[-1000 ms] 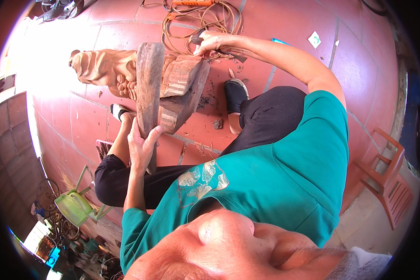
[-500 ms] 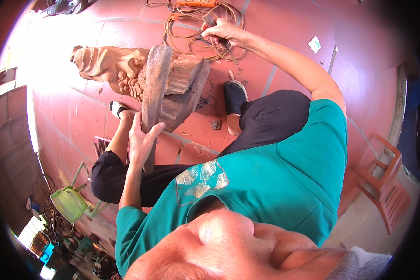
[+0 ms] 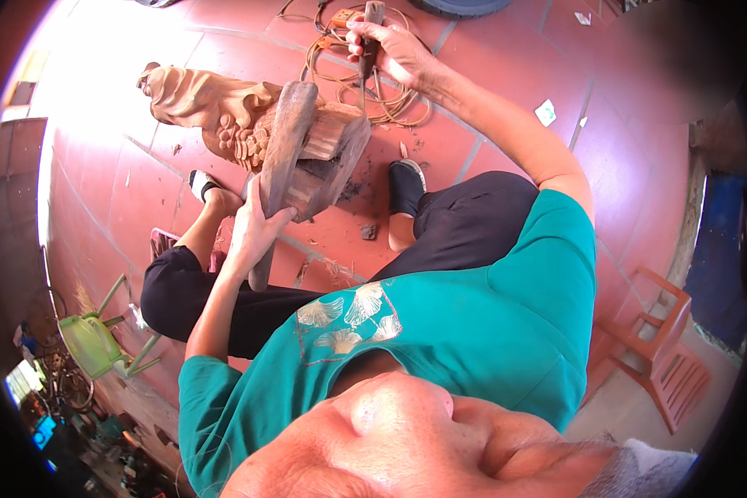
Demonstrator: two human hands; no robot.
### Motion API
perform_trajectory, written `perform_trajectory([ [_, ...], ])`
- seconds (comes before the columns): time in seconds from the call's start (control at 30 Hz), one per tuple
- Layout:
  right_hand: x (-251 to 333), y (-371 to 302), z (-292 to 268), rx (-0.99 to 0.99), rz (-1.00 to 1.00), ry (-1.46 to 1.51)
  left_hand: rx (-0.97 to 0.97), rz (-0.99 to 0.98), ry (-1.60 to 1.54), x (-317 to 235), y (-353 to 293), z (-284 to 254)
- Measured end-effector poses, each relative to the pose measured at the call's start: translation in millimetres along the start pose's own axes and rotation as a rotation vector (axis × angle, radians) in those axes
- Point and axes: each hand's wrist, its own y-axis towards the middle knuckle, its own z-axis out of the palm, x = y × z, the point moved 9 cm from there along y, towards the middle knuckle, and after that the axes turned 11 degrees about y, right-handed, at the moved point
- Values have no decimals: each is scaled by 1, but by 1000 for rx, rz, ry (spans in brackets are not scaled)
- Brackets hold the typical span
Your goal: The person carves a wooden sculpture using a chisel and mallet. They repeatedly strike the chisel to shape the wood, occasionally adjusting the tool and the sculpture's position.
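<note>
My left hand (image 3: pixel 257 226) is closed around the lower part of a long wooden mallet (image 3: pixel 289 124), broad at its upper end and narrower below. The mallet crosses in front of a wood carving (image 3: pixel 212 100) lying on the floor, hiding part of it. Flowing folds and rounded clusters cover the carving's left side, while its base (image 3: pixel 340 158) at the right is rough and blocky. In my right hand (image 3: pixel 398 54) is a chisel (image 3: pixel 368 50), held by its handle with the thin blade pointing down. Its tip meets or nearly meets the base's far right edge.
Orange cable (image 3: pixel 407 108) lies coiled beyond the carving on red floor tiles. Chips and a dark chunk (image 3: pixel 368 232) lie near my shoe (image 3: pixel 407 187). A green stool (image 3: pixel 91 344) stands at left, a reddish plastic chair (image 3: pixel 672 357) at right.
My right hand has turned the chisel from a slant to nearly upright, bringing its tip leftward to the base. My left hand keeps its hold on the mallet. The view has shifted slightly.
</note>
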Motion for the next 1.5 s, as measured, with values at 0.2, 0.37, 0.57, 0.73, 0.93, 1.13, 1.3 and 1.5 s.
perform_trajectory([
  [0.2, -15, 1, 47, 95, 59, -195, -173, 282, 37, 4, 5, -2],
  [0.37, -9, -2, 82, 148, 24, -333, -67, 87, -90, 6, 1, 2],
  [0.57, -1, -20, 97, 119, -58, -382, -76, 137, -171, -1, -5, -1],
  [0.73, -6, -8, 101, 150, 17, -282, -194, 106, -203, 22, -1, 1],
  [0.93, 9, 3, 108, 208, -144, -435, -288, 107, -134, 18, 5, 0],
  [1.13, 5, -11, 112, 290, -179, -561, -270, 17, -341, 31, 2, 10],
  [1.3, 0, -5, 94, 258, -135, -400, -236, 18, -499, 46, -1, 19],
  [1.5, -12, 7, 76, 107, -28, -250, -208, -39, -349, 39, -2, 9],
])
